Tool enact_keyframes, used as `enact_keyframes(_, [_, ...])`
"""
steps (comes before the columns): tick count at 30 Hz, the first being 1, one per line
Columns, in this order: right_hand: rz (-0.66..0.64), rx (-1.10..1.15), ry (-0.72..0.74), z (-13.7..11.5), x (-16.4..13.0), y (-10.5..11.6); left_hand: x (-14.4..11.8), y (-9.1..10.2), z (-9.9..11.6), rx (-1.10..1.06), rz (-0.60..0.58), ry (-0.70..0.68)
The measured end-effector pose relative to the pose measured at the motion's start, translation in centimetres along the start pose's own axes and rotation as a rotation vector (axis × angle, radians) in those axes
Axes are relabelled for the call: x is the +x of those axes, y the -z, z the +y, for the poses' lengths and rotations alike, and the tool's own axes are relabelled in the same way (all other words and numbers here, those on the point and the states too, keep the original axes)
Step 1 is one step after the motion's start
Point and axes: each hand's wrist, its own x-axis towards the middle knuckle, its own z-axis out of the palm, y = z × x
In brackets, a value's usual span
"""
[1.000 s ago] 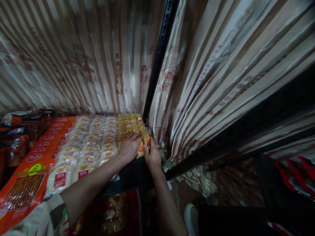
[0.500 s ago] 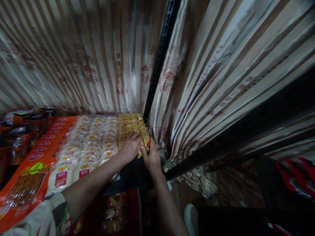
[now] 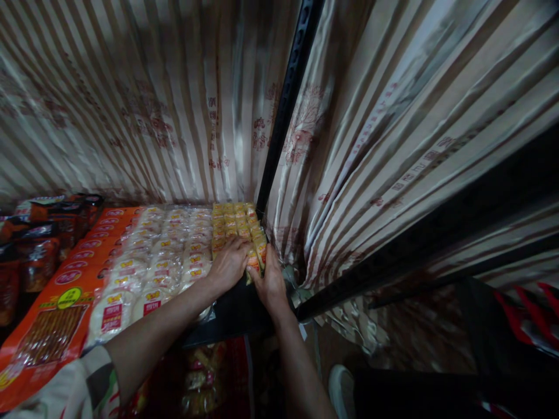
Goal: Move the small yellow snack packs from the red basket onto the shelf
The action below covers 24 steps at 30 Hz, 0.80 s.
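Observation:
Both of my hands are at the right end of a dark shelf (image 3: 231,314). My left hand (image 3: 227,265) lies palm down on the front of a row of small yellow snack packets (image 3: 233,221). Beside the shelf's black corner post (image 3: 286,105), my right hand (image 3: 271,282) is pressed against the outer side of that row, its thumb on the front yellow packet (image 3: 255,256). The packets stand upright in a tight line that runs to the back.
Left of the yellow row stand rows of pale packets with red labels (image 3: 152,262), then orange packets (image 3: 65,285) and dark red bags (image 3: 35,244). A striped beige curtain (image 3: 174,99) hangs behind and to the right. A white shoe (image 3: 340,378) shows below.
My hands have nudged the front yellow packets a little further back and closer together. The view has shifted slightly; otherwise the shelf looks the same.

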Motion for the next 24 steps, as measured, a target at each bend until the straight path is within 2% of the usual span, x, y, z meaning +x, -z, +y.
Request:
enact_keyframes(4, [-0.012, 0.009, 0.011, -0.1, 0.0, 0.1, -0.5, 1.1, -1.1, 0.011, 0.035, 0.012])
enact_keyframes(7, [-0.02, 0.018, 0.005, -0.3, 0.1, 0.3, -1.0, 2.6, -2.5, 0.068, 0.041, 0.053])
enact_keyframes(10, [-0.03, 0.02, -0.005, -0.5, 0.2, 0.6, -1.5, 4.4, -3.5, 0.139, 0.015, 0.104])
enact_keyframes(13, [-0.035, 0.01, 0.002, -0.6, 0.2, 0.7, -2.2, 5.4, -3.9, 0.197, -0.05, 0.099])
enact_keyframes(16, [-0.03, -0.002, 0.016, -0.5, 0.2, 0.6, -3.1, 5.4, -3.9, 0.244, -0.103, 0.061])
enact_keyframes(24, [-0.006, -0.005, 0.037, -0.3, 0.1, 0.4, -3.9, 4.5, -3.1, 0.287, -0.106, 0.069])
